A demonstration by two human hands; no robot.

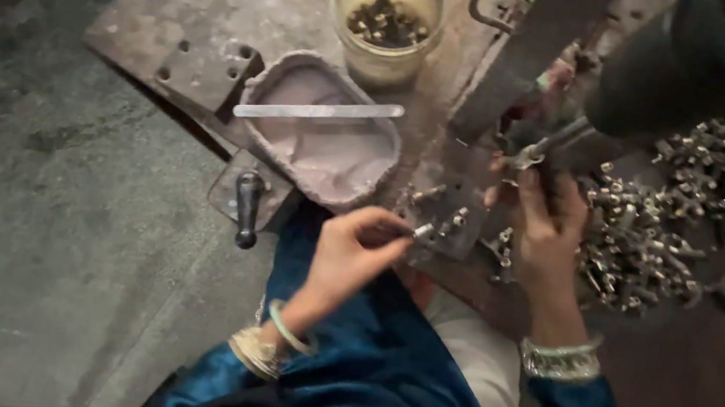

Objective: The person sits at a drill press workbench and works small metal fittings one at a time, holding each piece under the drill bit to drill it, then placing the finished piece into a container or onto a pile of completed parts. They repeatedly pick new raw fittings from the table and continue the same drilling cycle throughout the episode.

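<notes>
My left hand [353, 254] pinches a small shiny metal part [423, 231] between thumb and fingertips, just in front of a small metal block [447, 220] with a few similar parts on it. My right hand [548, 228] reaches up to the base of a dark machine [684, 69], its fingers around a small metal piece [530, 153] by the machine's tool. A large heap of small metal parts [691, 221] lies right beside my right hand. Both wrists wear bangles, and the sleeves are blue.
A shallow tray of pale powder [327, 151] with a flat metal strip [319, 111] across it sits to the left. Behind it stands a clear jar of metal parts [387, 13]. A dark handle [248, 206] lies at the bench's front edge; grey floor lies left.
</notes>
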